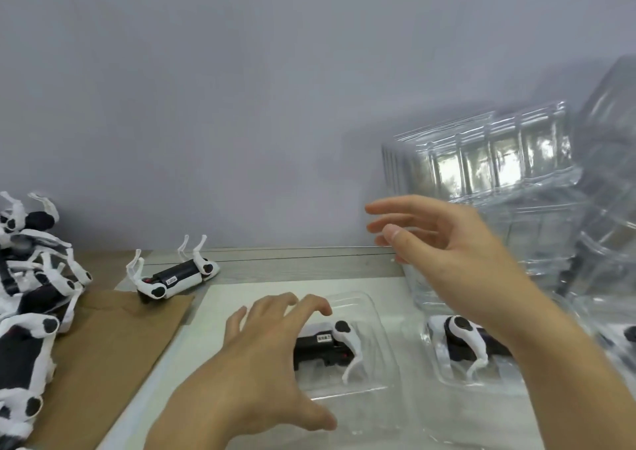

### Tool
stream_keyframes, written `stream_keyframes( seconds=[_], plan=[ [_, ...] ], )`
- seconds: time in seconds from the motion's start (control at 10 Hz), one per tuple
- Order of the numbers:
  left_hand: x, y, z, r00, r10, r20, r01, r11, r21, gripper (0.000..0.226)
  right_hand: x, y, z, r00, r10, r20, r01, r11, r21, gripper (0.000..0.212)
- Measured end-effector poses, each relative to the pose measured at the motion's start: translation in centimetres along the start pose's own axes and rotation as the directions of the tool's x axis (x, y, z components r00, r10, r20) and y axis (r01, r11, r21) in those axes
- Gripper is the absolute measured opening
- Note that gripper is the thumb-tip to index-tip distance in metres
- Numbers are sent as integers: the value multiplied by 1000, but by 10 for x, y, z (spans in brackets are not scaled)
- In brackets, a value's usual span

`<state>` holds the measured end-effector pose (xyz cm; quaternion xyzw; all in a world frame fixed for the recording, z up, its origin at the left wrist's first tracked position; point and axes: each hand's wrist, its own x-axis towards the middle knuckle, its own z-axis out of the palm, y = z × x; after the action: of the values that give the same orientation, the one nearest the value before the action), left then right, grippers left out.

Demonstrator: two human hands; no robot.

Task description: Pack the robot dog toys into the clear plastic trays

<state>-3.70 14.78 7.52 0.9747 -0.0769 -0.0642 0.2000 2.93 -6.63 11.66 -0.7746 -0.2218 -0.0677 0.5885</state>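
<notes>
Clear moulded plastic tray [375, 315], lying on the white work surface [220, 298], holds one black-and-white robot dog toy [327, 343] on its side, long axis running left to right across our view. We see the left hand [261, 353] spread over the toy's left end, fingers loosely curled and gripping nothing; whether the fingertips touch the toy we cannot tell. We see the right hand [444, 243] raised above the table, fingers straight and relaxed, holding nothing, just in front of the stack of empty clear plastic trays [481, 160] at the far right. A second filled tray [444, 374] lies beneath the right forearm.

The nearest unpacked toy is the upturned black-and-white robot dog [175, 277] on the brown cardboard sheet [103, 353], far-left of the left hand, long axis slanting toward the wall. A heap of further robot dogs [31, 284] lies at the left edge. We judge the left hand nearer the loose toys and the right hand nearer the empty trays.
</notes>
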Motion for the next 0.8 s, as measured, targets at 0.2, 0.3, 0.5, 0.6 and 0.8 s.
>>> stream_keyframes(
  seconds=[0.2,0.3,0.5,0.6,0.8],
  plan=[
    [4,-8,-3,997,51,-58,-62,976,-208,98,0,4,2,1000,10,22,-10,1000,7,23],
    [10,-28,-5,908,-169,-383,-75,835,-546,52,0,6,3,999,29,45,-29,1000,0,23],
    [22,-55,24,858,-512,-33,167,339,-926,34,1,7,10,997,43,64,-42,999,-9,22],
    [28,-56,40,915,-389,-104,65,397,-915,45,1,8,14,995,49,92,-48,999,-21,22],
    [37,-63,60,923,-377,-77,38,289,-956,42,1,8,21,992,40,119,-39,999,-7,23]
  ],
)
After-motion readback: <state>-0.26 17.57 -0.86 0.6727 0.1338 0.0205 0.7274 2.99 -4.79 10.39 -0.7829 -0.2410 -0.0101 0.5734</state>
